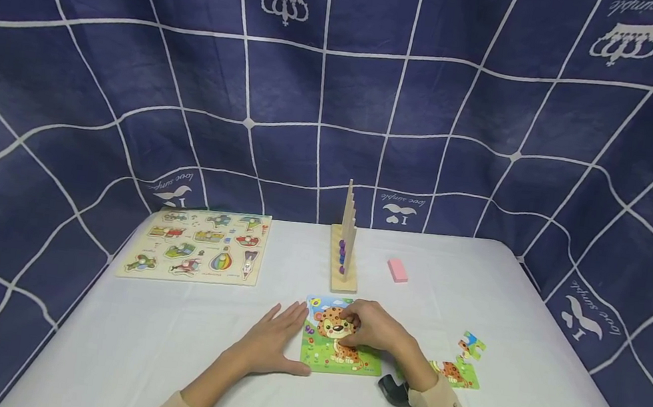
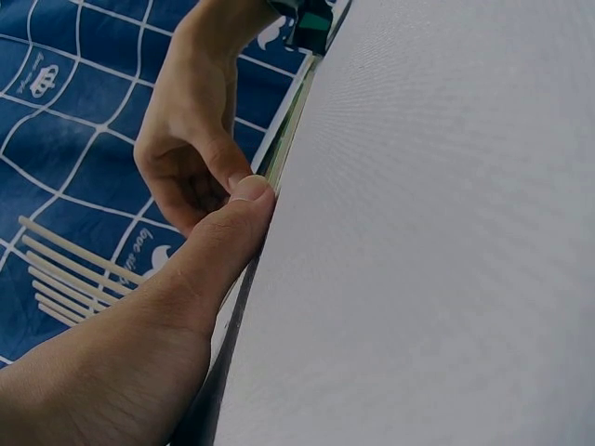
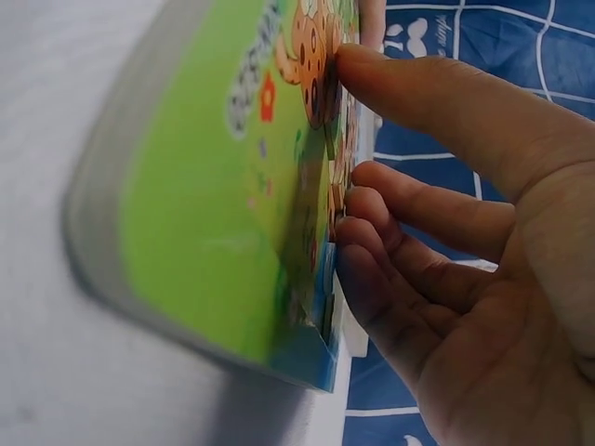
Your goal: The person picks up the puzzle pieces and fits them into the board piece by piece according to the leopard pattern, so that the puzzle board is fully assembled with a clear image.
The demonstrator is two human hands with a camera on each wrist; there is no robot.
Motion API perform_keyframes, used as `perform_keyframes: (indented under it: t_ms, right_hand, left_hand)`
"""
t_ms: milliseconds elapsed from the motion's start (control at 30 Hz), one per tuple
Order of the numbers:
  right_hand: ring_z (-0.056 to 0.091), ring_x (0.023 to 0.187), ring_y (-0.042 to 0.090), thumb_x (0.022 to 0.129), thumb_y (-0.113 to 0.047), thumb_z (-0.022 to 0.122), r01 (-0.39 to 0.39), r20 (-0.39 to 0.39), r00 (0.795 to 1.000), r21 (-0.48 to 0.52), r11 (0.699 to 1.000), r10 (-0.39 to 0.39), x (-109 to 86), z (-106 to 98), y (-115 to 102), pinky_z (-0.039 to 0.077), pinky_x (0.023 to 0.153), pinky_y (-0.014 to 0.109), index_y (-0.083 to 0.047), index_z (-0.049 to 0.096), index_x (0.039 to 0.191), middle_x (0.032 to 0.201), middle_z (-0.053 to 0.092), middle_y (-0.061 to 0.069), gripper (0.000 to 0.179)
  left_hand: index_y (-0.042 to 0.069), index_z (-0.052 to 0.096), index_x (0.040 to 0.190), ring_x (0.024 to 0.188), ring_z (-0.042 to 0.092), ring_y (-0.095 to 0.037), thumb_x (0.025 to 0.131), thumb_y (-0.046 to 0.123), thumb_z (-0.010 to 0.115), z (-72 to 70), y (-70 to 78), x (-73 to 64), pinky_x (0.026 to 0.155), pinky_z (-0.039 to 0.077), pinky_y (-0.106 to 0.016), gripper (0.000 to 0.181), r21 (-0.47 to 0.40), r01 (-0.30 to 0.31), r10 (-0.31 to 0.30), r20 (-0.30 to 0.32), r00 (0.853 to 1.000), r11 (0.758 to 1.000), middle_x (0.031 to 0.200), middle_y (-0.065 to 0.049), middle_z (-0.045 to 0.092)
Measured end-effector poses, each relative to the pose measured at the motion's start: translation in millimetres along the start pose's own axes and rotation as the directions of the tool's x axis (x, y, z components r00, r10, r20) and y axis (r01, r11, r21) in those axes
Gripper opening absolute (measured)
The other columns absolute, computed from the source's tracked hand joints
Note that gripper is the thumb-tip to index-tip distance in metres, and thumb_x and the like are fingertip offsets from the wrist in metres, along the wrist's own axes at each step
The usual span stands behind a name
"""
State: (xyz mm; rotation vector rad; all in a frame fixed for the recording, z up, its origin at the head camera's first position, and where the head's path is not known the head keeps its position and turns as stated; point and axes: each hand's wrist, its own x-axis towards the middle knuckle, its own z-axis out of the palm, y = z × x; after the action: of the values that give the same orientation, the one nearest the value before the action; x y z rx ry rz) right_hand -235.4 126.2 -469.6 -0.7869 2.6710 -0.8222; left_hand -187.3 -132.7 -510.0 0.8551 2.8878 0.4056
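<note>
A leopard jigsaw puzzle (image 1: 317, 358) in a flat board lies on the white table before me. My left hand (image 1: 271, 341) rests beside its left edge, fingers extended and thumb spread near the lower left corner. My right hand (image 1: 375, 326) is over the upper right of the picture, thumb and fingers bent around a puzzle piece that they mostly hide. Close up in the right wrist view, the thumb (image 3: 367, 74) and curled fingertips (image 3: 358, 242) touch the picture side of the board (image 3: 186, 214). The left wrist view shows the left thumb (image 2: 228, 228) at the puzzle's edge.
Right of the board lie a loose puzzle piece (image 1: 472, 346) and more leopard puzzle pieces (image 1: 458, 373), partly behind the right forearm. Behind stand a wooden peg rack (image 1: 343, 283) with purple and blue beads and a pink block (image 1: 397, 270). A vehicle peg puzzle (image 1: 201, 243) lies back left.
</note>
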Motion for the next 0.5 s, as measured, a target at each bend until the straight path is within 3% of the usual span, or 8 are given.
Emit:
perform_keyframes:
  t_ms: [200,500]
  right_hand:
    - [0.055,0.078,0.009,0.069,-0.025,0.088,0.045,-0.001,0.999,0.003,0.999,-0.045,0.6,-3.0,7.5,0.049,0.067,0.019,-0.005,0.071,0.108,0.087,0.063,-0.005,0.047]
    - [0.057,0.078,0.011,0.069,-0.025,0.088,0.080,0.013,0.997,0.095,0.992,-0.081,-1.6,-5.1,12.5,0.050,0.067,0.018,-0.006,0.070,0.108,0.088,0.064,-0.003,0.047]
  left_hand:
    - [0.009,0.021,0.156,0.152,0.019,-0.023,0.072,0.087,0.050,1.9,-0.8,2.3,0.124,0.016,-0.049,0.118,0.001,-0.008,0.008,-0.012,1.000,1.000,0.164,-0.005,0.017]
    - [0.010,0.021,0.156,0.152,0.018,-0.022,0.071,0.087,0.051,1.5,0.1,1.5,0.124,0.016,-0.049,0.118,-0.004,0.001,-0.001,0.005,1.000,1.000,0.164,-0.005,0.017]
